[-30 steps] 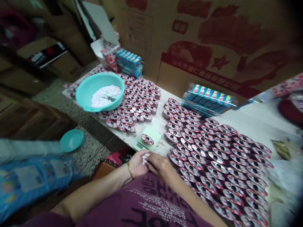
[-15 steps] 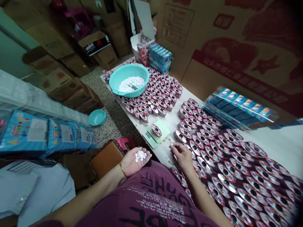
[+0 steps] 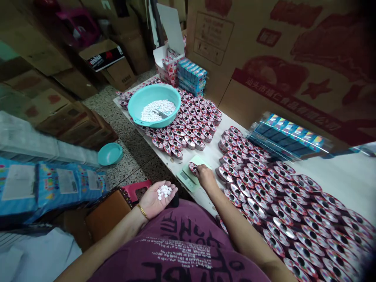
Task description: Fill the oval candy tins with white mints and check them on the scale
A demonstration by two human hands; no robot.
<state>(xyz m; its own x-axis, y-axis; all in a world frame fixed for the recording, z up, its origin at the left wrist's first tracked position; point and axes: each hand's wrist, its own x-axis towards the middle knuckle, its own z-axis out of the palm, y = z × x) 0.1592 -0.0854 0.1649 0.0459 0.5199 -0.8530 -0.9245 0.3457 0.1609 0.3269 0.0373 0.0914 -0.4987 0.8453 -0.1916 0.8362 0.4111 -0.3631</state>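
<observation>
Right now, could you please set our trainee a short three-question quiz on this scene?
1. Which palm holds a small heap of white pieces?
2. True or false: the large turquoise bowl also contains white pieces.
3. Fill in the blank: the right hand is at an oval pack on the pale green ____.

Key: 1. The left hand's. 2. True. 3. Scale.

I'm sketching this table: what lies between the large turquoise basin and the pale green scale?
In the head view, close-set oval packs, then a strip of white tabletop before the scale.
</observation>
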